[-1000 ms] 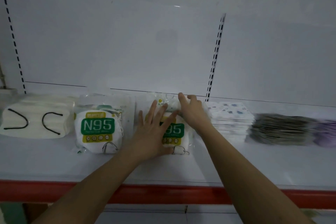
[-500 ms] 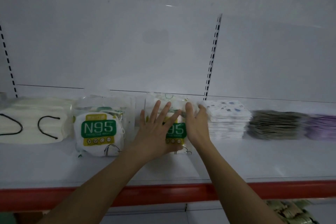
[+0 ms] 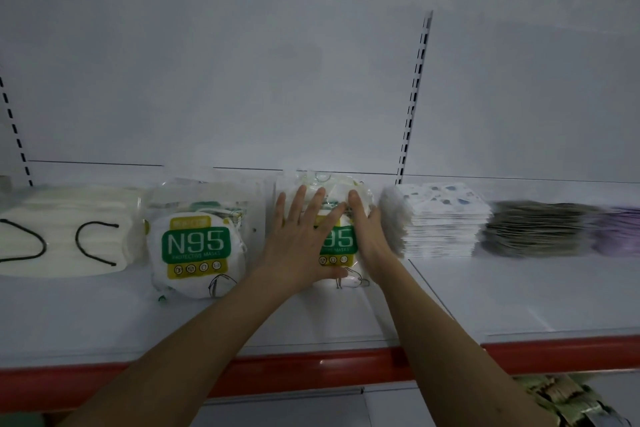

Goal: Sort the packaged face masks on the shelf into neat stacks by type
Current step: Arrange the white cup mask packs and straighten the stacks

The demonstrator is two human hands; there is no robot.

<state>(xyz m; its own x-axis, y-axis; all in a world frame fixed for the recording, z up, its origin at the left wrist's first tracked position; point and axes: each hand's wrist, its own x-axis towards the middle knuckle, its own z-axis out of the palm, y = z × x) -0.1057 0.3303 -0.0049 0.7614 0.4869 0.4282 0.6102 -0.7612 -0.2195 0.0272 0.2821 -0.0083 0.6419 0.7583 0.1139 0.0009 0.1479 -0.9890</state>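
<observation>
Fingers straight: left hand (image 3: 298,246) flat atop N95 stack (image 3: 337,243), right hand (image 3: 369,236) flat against its side, squaring it mid-shelf (image 3: 450,305).

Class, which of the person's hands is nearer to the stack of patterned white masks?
Right. The right hand lies just beside the patterned stack, on its left; the left hand lies further left, across the N95 pack.

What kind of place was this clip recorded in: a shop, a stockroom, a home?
Most likely a shop aisle. A white retail shelf with a red front strip, slotted uprights on the back panel, and packaged N95 masks beside stacked patterned masks.
</observation>
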